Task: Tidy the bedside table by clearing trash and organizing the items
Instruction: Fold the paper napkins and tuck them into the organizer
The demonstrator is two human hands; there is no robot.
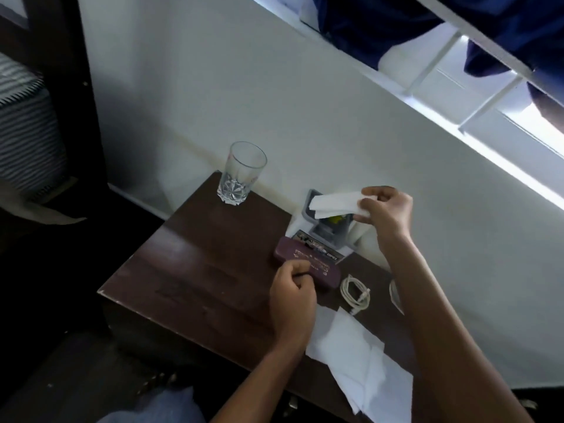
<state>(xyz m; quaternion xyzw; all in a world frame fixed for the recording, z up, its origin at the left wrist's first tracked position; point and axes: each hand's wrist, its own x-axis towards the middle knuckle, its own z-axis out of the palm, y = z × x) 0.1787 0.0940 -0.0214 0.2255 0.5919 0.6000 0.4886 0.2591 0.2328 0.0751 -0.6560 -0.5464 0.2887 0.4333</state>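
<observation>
On the dark wooden bedside table [189, 270], my right hand [386, 209] pinches a white tissue [332, 204] and holds it over a small grey bin [328, 227] at the wall. My left hand [293, 288] is curled into a fist at the near edge of a maroon glasses case [308, 264]; whether it grips anything is hidden. More white tissue [360, 355] lies spread at the table's front right. A coiled white cable [355, 293] lies right of the case.
A clear empty glass [242, 174] stands at the table's back left corner. A small flat printed pack [317, 248] lies between the case and the bin. Another white cable [395, 294] peeks out beside my right forearm. A bed [27, 132] stands to the left.
</observation>
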